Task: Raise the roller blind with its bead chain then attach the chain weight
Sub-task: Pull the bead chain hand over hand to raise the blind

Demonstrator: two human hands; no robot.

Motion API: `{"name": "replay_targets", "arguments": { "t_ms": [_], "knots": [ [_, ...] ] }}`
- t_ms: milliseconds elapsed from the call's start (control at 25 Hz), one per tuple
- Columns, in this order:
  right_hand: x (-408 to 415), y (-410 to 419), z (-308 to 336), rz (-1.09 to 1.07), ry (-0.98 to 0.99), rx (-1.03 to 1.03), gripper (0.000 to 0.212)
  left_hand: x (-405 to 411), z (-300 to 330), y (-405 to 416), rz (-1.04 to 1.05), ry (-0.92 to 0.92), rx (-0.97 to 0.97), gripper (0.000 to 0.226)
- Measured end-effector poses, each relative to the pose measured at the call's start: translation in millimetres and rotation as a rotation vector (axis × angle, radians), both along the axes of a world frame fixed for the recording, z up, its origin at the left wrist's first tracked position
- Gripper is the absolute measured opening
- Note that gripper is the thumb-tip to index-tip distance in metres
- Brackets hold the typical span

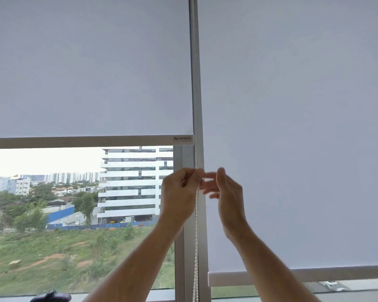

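Observation:
Two pale grey roller blinds hang side by side. The left blind (90, 68) is partly raised, its bottom bar (83, 141) about mid-height with a small label at its right end. The right blind (292, 127) hangs lower, its bottom bar (292, 277) near the sill. A white bead chain (196, 236) runs down the mullion between them. My left hand (180, 192) is pinched on the chain at about mid-height. My right hand (225, 192) is beside it, fingers spread and blurred, touching or just off the chain. No chain weight is visible.
The grey window mullion (183, 247) stands behind the chain. Through the glass I see a white office building (131, 184), trees and grass. A dark object (50, 296) lies on the sill at the lower left. A metal fitting (332, 285) sits on the sill at right.

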State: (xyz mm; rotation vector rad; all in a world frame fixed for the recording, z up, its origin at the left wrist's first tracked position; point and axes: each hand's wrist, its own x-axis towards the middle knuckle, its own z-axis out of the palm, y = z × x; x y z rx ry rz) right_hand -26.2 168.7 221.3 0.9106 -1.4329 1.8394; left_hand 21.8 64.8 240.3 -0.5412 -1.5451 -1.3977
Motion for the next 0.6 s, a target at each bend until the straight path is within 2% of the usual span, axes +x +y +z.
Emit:
{"name": "replay_targets", "arguments": {
  "t_ms": [320,520,600],
  "knots": [
    [22.7,-10.9,109.6,-0.050,0.072,0.159,0.036,2.1,-28.4,-3.9,-0.017,-0.003,-0.033,0.018],
    [30.5,-13.8,109.3,-0.032,0.104,0.102,0.037,0.2,-29.9,-8.0,-0.018,0.037,-0.129,0.015],
    [33.9,-12.9,97.9,-0.078,0.124,0.082,0.037,-2.0,-31.3,-10.9,-0.054,0.041,-0.144,0.036]
  ]
}}
